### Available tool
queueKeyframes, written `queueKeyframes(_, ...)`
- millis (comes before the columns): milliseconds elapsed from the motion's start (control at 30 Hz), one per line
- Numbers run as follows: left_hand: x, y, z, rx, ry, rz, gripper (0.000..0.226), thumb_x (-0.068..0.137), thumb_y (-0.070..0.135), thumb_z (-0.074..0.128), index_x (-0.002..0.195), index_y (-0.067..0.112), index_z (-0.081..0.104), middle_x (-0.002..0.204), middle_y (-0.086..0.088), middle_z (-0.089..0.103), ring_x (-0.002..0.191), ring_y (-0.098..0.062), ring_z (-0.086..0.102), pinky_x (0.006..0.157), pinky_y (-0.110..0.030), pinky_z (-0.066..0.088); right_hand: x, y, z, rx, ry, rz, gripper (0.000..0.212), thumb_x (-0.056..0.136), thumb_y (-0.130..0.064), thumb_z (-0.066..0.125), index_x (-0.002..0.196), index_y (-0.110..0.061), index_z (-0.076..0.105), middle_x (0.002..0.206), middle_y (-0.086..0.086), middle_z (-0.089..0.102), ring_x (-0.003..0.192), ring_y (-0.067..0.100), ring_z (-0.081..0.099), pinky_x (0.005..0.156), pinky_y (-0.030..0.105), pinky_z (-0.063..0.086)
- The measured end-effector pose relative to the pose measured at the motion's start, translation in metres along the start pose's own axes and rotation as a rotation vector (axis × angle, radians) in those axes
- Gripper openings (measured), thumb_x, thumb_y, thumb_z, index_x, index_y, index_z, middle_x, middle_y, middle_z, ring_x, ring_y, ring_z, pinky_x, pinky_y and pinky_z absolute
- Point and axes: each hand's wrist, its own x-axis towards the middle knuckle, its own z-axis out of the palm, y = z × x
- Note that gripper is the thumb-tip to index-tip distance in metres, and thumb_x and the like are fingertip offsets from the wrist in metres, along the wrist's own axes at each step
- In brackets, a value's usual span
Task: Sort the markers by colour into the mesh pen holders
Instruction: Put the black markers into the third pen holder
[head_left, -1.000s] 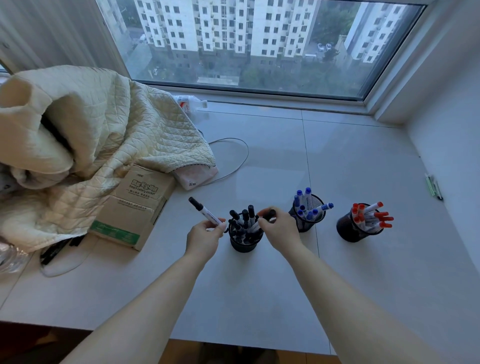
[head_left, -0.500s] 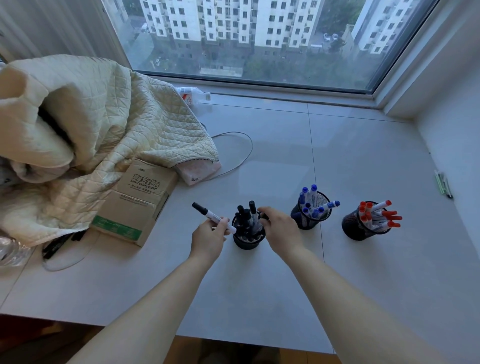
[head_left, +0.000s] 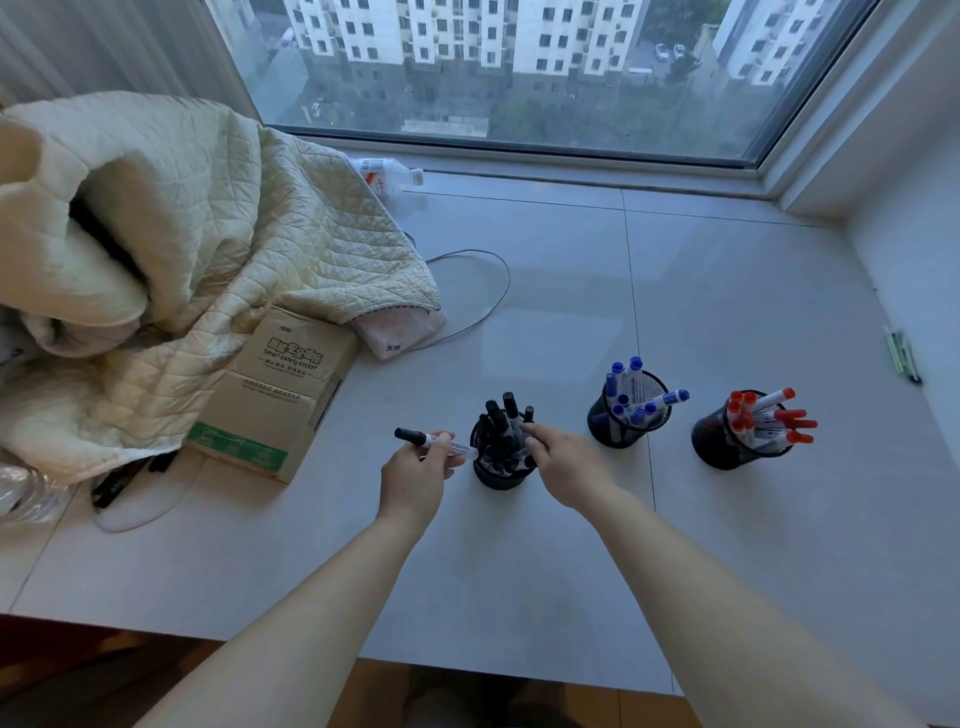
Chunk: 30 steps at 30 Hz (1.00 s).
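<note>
Three black mesh holders stand in a row on the pale sill. The left holder (head_left: 498, 475) is packed with several black-capped markers. The middle holder (head_left: 621, 431) carries blue-capped markers, the right holder (head_left: 719, 441) red-capped ones. My left hand (head_left: 415, 478) pinches a black-capped marker (head_left: 434, 440) that lies nearly level, cap pointing left, its tail at the left holder's rim. My right hand (head_left: 563, 462) is at the right side of that holder, fingertips curled around the markers standing in it.
A cardboard box (head_left: 275, 389) lies left of the holders, partly under a quilted cream blanket (head_left: 197, 249). A grey cable (head_left: 488, 306) loops behind. A plastic bottle (head_left: 387, 174) lies by the window. Green pens (head_left: 901, 353) rest at the right wall. The sill's front edge (head_left: 467, 670) is near.
The marker in my left hand has tipped flatter and its tail has come closer to the left holder. My right hand stays at the holder's black markers.
</note>
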Motion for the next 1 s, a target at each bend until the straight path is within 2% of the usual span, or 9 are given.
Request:
queueKeyframes(100,0.0,-0.003,0.002,0.042,-0.003,0.023,0.019,0.093,0.022,0.051,0.1,0.01,0.065,0.077,0.009,0.068,0.087,-0.013,0.068,0.08,-0.027,0.052,-0.004,0.0,0.0,0.089,0.006,0.027,0.036,0.097,-0.03,0.039,0.131,-0.022,0.049,0.126,0.001,0.06,0.115,0.021,0.053,0.09,0.029,0.041)
queueKeyframes(200,0.004,-0.003,0.004,0.08,0.008,0.051,0.012,0.093,0.022,0.053,0.092,0.016,0.063,0.075,0.008,0.069,0.086,-0.013,0.068,0.083,-0.03,0.053,-0.007,-0.002,-0.001,0.162,0.08,0.024,0.031,0.096,-0.026,0.042,0.123,-0.018,0.055,0.117,0.004,0.063,0.108,0.022,0.056,0.088,0.031,0.044)
queueKeyframes(300,0.006,-0.002,0.008,0.09,0.005,0.066,0.013,0.092,0.02,0.054,0.081,0.023,0.059,0.076,0.007,0.068,0.082,-0.009,0.069,0.08,-0.03,0.055,-0.011,-0.003,-0.002,0.234,0.199,0.025,0.025,0.094,-0.018,0.046,0.113,-0.015,0.062,0.103,0.006,0.067,0.096,0.023,0.06,0.076,0.027,0.043)
queueKeyframes(400,0.008,-0.002,0.012,0.167,-0.002,0.092,0.012,0.09,0.019,0.056,0.079,0.024,0.058,0.072,0.012,0.068,0.077,-0.001,0.068,0.077,-0.028,0.054,-0.013,-0.002,-0.002,0.234,0.224,0.03,0.026,0.092,-0.014,0.046,0.111,-0.015,0.064,0.103,0.006,0.068,0.095,0.021,0.06,0.073,0.023,0.039)
queueKeyframes(500,0.013,0.0,0.016,0.297,-0.045,0.081,0.008,0.086,0.022,0.06,0.08,0.027,0.063,0.076,0.009,0.068,0.075,-0.005,0.064,0.066,-0.021,0.047,-0.016,-0.001,-0.002,0.224,0.229,0.041,0.027,0.092,-0.014,0.046,0.113,-0.015,0.064,0.104,0.005,0.069,0.096,0.021,0.061,0.073,0.022,0.039)
queueKeyframes(567,0.015,0.001,0.02,0.4,-0.089,0.059,0.006,0.085,0.023,0.061,0.083,0.028,0.065,0.081,0.005,0.065,0.069,-0.008,0.057,0.059,-0.021,0.04,-0.017,0.0,-0.003,0.236,0.231,0.045,0.028,0.092,-0.012,0.046,0.113,-0.015,0.064,0.106,0.006,0.069,0.097,0.022,0.062,0.076,0.024,0.042)
queueKeyframes(700,0.018,0.007,0.024,0.448,-0.106,0.073,0.005,0.086,0.027,0.057,0.089,0.027,0.062,0.082,0.004,0.063,0.077,-0.012,0.057,0.063,-0.024,0.04,-0.018,0.001,-0.003,0.226,0.242,0.045,0.028,0.093,-0.012,0.046,0.113,-0.016,0.065,0.107,0.005,0.069,0.097,0.022,0.062,0.076,0.024,0.042)
queueKeyframes(867,0.009,0.01,0.02,0.396,0.109,0.321,0.004,0.087,0.023,0.058,0.083,0.021,0.059,0.081,-0.001,0.067,0.075,-0.015,0.063,0.067,-0.025,0.044,-0.017,0.001,-0.002,0.238,0.243,0.049,0.028,0.093,-0.012,0.045,0.112,-0.016,0.065,0.108,0.006,0.069,0.099,0.022,0.062,0.078,0.027,0.044)
queueKeyframes(1000,0.003,0.003,0.018,0.415,0.122,0.45,0.01,0.092,0.021,0.055,0.093,0.013,0.062,0.082,-0.002,0.068,0.074,-0.012,0.066,0.066,-0.021,0.041,-0.018,0.001,0.0,0.243,0.251,0.048,0.028,0.093,-0.012,0.045,0.112,-0.016,0.065,0.108,0.005,0.068,0.098,0.02,0.061,0.075,0.023,0.042)
